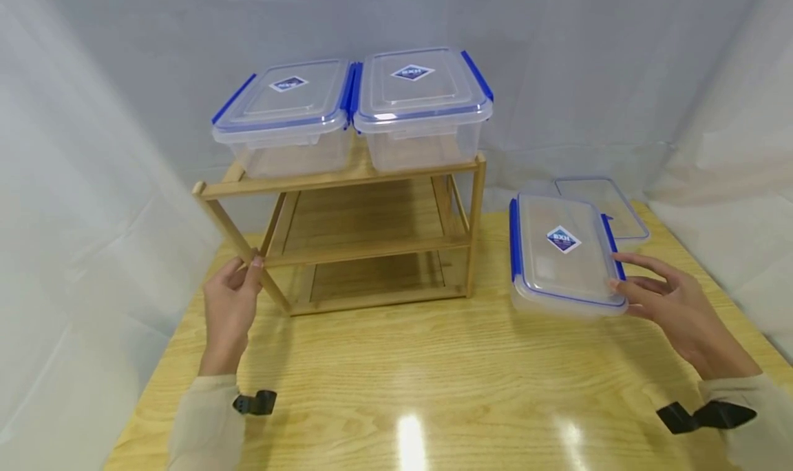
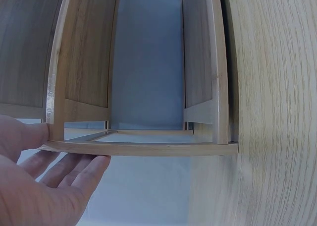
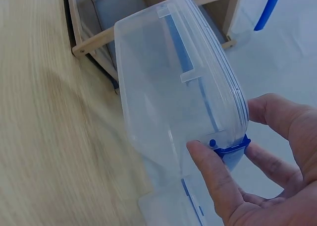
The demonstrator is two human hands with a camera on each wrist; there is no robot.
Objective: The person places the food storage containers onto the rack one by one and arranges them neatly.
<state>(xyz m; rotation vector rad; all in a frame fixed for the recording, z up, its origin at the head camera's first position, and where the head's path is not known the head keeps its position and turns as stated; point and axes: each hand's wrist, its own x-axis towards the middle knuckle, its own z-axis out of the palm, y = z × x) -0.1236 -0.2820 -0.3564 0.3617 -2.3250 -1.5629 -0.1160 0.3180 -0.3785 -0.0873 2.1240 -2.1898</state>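
On the left of the head view, my left hand (image 1: 232, 309) grips the front left post of a three-tier wooden shelf rack (image 1: 372, 256), thumb on one side and fingers on the other. Over on the right, my right hand (image 1: 675, 309) holds a clear plastic storage box (image 1: 560, 264) by its right edge, around a blue clip. This box has its lid on and bears a diamond-shaped label. In the right wrist view, thumb and fingers pinch the box (image 3: 158, 82) at a corner, and it appears raised off the table.
Two similar lidded boxes, a left one (image 1: 285, 113) and a right one (image 1: 424, 106), stand side by side on the rack's top tier. A clear blue-rimmed lid (image 1: 622, 213) lies behind the held box. Pale sheeting (image 1: 557, 65) hangs around the wooden table (image 1: 372, 381).
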